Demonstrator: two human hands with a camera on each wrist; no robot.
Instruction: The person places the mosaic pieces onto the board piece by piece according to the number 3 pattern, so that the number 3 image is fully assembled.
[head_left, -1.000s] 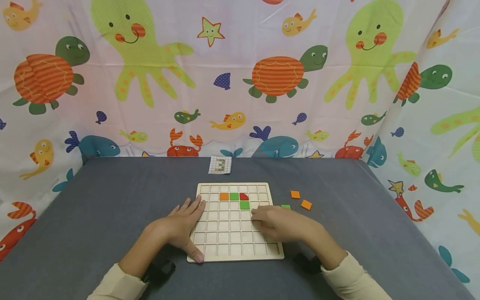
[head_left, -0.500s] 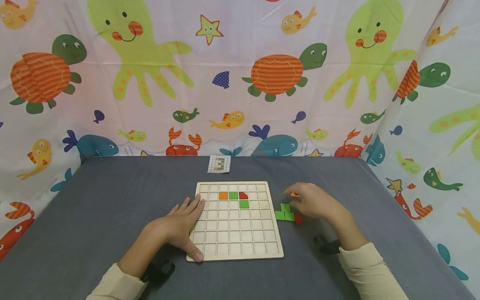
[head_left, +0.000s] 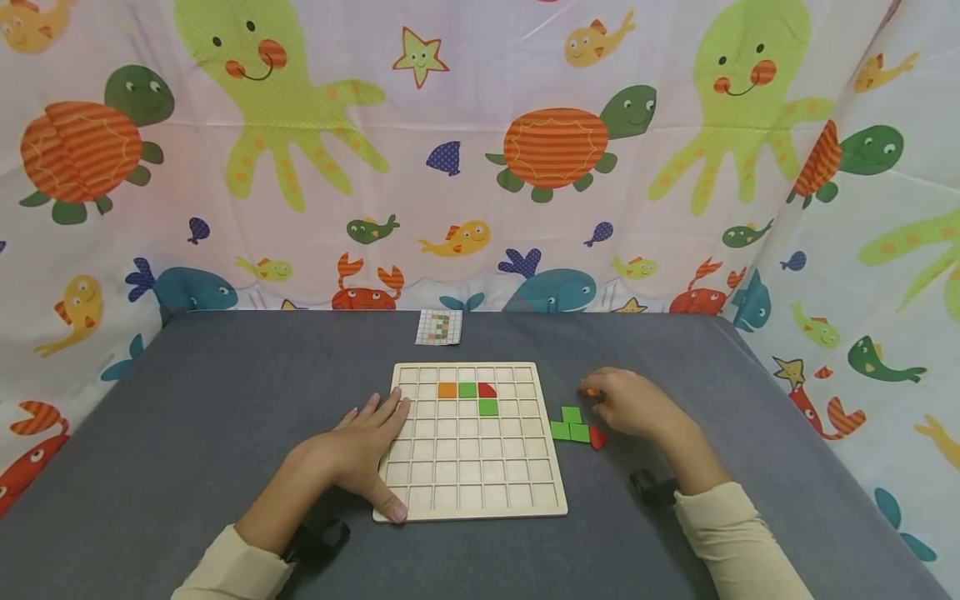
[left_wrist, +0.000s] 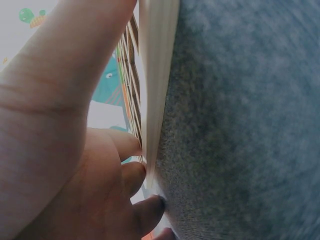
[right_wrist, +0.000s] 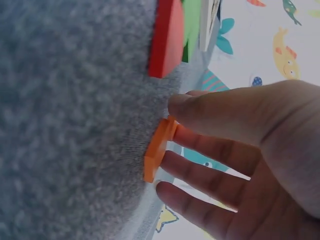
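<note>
A pale wooden grid board (head_left: 468, 496) lies on the grey cloth. Orange, green and red pieces sit in its upper cells, including a red quarter-round (head_left: 487, 390). My left hand (head_left: 360, 454) rests spread along the board's left edge, thumb on the near corner and fingers on the upper left side. Right of the board, my right hand (head_left: 633, 404) pinches a small orange square tile (head_left: 590, 392) between thumb and fingers. In the right wrist view, another orange tile (right_wrist: 156, 152) lies on the cloth below those fingers; the hand hides it in the head view.
Several green square tiles (head_left: 570, 425) and a red quarter-round piece (head_left: 597, 437) lie between the board and my right hand. Behind the board is a small printed card (head_left: 438, 327) with a coloured grid pattern. A curtain (head_left: 465, 100) with sea animals hangs behind the table.
My right hand has left the board's right side, moved right and back over the loose pieces, and closed its fingertips on an orange tile. My left hand stays on the board.
</note>
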